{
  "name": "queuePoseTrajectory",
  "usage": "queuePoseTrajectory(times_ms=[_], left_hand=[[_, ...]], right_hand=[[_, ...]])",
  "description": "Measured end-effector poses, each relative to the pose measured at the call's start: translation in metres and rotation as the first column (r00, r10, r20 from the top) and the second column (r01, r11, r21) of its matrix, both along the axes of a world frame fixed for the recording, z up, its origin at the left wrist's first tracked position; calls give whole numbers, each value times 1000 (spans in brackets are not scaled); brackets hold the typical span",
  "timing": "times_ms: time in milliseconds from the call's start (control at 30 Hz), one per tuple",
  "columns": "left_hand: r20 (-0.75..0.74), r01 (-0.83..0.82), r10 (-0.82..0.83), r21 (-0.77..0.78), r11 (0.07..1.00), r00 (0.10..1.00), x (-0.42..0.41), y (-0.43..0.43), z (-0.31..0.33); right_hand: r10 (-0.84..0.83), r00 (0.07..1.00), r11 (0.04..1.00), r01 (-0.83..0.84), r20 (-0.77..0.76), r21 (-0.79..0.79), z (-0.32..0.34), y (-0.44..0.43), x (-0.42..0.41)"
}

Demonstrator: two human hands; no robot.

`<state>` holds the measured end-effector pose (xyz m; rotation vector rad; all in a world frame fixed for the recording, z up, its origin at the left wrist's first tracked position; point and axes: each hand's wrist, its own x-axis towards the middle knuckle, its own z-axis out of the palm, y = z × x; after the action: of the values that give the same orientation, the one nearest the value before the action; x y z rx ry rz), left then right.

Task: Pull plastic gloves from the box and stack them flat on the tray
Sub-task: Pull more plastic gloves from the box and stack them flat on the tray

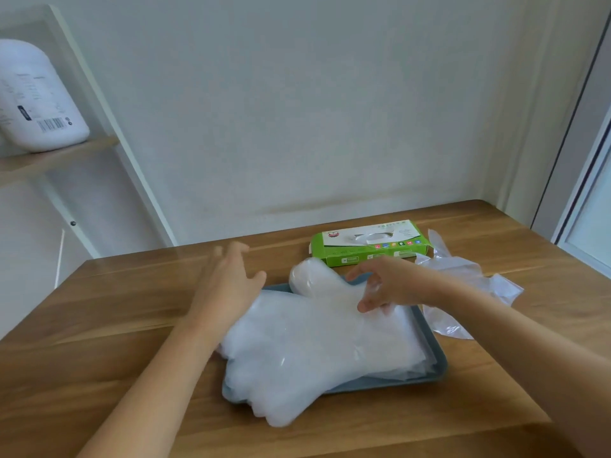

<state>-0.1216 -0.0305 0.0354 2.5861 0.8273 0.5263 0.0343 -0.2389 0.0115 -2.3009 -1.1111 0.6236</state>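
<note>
A stack of clear plastic gloves (314, 345) lies flat on a grey tray (433, 368), fingers hanging over its near left edge and a thumb pointing toward the box. The green and white glove box (367, 247) lies behind the tray with a glove showing in its opening. My left hand (228, 282) hovers open above the tray's far left corner, fingers spread and blurred. My right hand (393, 285) is over the stack's far right part, fingers relaxed, fingertips touching the top glove.
Loose crumpled plastic gloves (463, 285) lie on the wooden table (109, 325) to the right of the tray and box. A white jug (36, 97) stands on a shelf at the upper left. A wall rises behind the table; a door frame is at the right.
</note>
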Motion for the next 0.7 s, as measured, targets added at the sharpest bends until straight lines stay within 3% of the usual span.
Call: queuePoseTrajectory(times_ms=[67,167,233,300,367,400,500,600,700], left_hand=[[58,174,-177,55,983,983,3,-25,-2],[-155,406,-391,81,910,907,6,-56,-20],[-315,457,-426,29,889,848,6,-62,-39],[-430,444,-415,-35,895,802,3,-63,-54],[-504,429,-387,-34,902,773,3,-61,-66],[-523,435,-381,-21,900,763,4,-61,-69],[-553,469,-375,33,883,745,5,-60,-72],[-579,481,-373,38,876,725,4,-59,-73],[-538,454,-394,-24,891,745,0,-52,-73]], right_hand=[[8,1000,1000,-8,12,-1,-1,3,2],[-11,1000,1000,10,-8,-16,-2,4,2],[-58,996,998,59,72,-12,0,3,-1],[-165,945,985,142,284,99,-1,3,-10],[-217,889,950,97,403,298,-4,5,-27],[-167,894,942,20,416,335,-8,7,-39],[78,941,948,-172,329,267,-31,15,-73],[136,958,984,-161,252,79,-48,13,-73],[193,940,977,-159,282,-139,-48,-1,-58]])
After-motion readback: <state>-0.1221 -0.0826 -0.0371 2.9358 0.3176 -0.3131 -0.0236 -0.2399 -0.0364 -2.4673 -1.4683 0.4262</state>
